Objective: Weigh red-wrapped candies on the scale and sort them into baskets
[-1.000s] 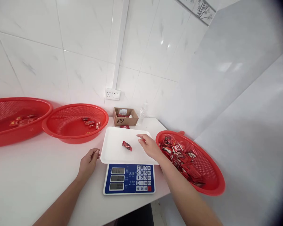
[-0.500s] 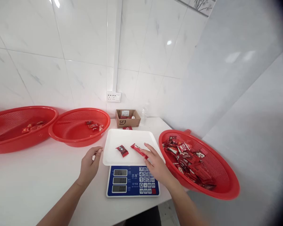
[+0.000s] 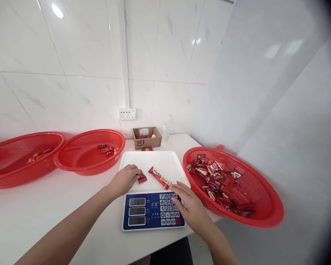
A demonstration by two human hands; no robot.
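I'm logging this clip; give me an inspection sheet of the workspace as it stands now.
Surface: white table.
Job's things: scale with a white tray; on it, a small packet and a long packet. Right basket holds many wrapped packets.
Clutter: cardboard box and clear bottle behind the scale; two red baskets at left, a few packets in each.
Grip: left hand at the small packet, pinch unclear; right hand open, fingertips near the long packet's lower end, contact unclear.
Cables: nothing seen.
Surroundings: tiled wall, socket.
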